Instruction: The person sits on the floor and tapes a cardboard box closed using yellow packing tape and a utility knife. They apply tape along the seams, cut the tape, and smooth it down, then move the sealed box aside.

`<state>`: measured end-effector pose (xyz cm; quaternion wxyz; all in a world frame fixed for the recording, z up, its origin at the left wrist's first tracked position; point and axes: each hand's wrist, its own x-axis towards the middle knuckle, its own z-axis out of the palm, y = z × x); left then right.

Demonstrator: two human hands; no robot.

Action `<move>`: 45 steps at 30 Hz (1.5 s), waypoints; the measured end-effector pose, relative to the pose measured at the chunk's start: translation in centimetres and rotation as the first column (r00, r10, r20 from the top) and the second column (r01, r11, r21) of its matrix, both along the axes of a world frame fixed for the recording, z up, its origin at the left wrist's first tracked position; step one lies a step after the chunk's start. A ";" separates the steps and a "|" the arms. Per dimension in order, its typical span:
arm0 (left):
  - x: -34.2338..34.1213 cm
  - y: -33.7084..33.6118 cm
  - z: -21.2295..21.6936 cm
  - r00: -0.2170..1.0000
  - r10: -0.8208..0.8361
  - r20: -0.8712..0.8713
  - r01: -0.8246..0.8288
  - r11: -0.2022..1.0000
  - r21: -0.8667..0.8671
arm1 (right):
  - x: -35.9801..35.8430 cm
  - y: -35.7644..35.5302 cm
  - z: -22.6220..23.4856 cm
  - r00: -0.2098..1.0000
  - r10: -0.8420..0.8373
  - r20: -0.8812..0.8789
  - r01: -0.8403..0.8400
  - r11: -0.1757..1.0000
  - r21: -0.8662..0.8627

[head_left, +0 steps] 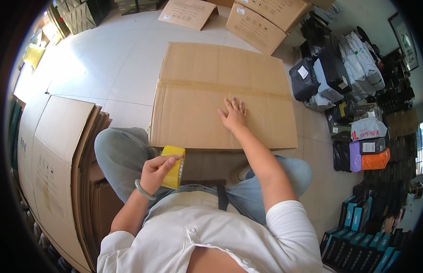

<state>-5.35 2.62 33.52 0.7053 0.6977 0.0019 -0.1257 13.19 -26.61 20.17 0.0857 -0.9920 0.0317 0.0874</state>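
A large brown cardboard box stands on the floor in front of my knees, its top flaps closed along a taped seam. My right hand lies flat on the box top with fingers spread, just below the seam. My left hand is near my left knee and grips a roll of yellow tape by its rim. A pale green bangle sits on my left wrist.
A stack of flattened cardboard sheets leans at my left. More cartons stand at the back. Wrapped parcels in black, grey, white and orange pile up on the right, with blue-and-black small boxes at lower right.
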 end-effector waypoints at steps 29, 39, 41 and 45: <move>1.1 -1.1 0.7 1.000 -0.024 -0.004 0.024 0.998 0.052 | -1.1 9.1 2.5 0.879 0.039 0.475 -0.328 0.773 0.543; 2.7 -4.8 1.7 1.000 0.003 -0.030 -0.008 0.989 -0.147 | -16.9 7.5 12.3 0.981 0.142 0.135 -0.143 0.047 0.989; 2.3 -5.3 1.8 0.999 -0.044 -0.018 0.041 0.991 -0.126 | -17.6 8.4 12.9 0.982 0.190 0.005 0.014 -0.097 0.995; 1.5 -5.0 1.9 0.983 -0.182 -0.017 0.182 0.983 0.000 | -17.9 8.1 12.0 0.979 0.202 0.018 -0.006 -0.058 0.998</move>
